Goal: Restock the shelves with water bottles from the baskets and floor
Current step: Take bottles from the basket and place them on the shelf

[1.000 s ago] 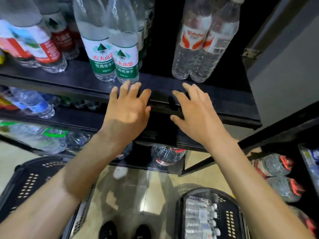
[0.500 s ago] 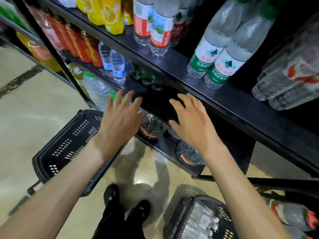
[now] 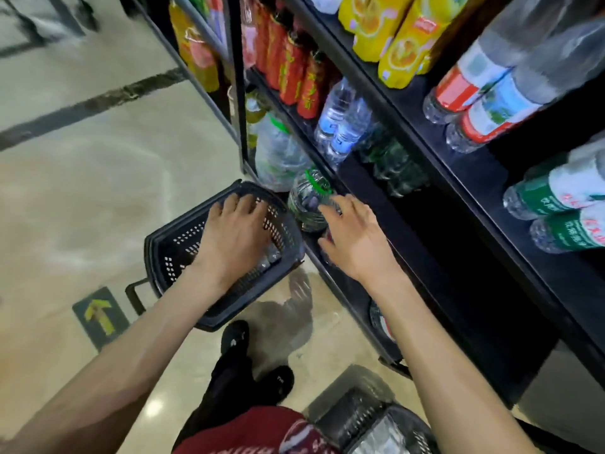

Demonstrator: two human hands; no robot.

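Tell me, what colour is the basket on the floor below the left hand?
The basket is black, pierced with rows of small holes; head view.

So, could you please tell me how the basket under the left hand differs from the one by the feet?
The far basket shows mostly bare mesh; the near basket by the feet is crowded with clear bottles. The left hand is spread over the far basket; no hand is near the near basket. Both are black, perforated, on the floor.
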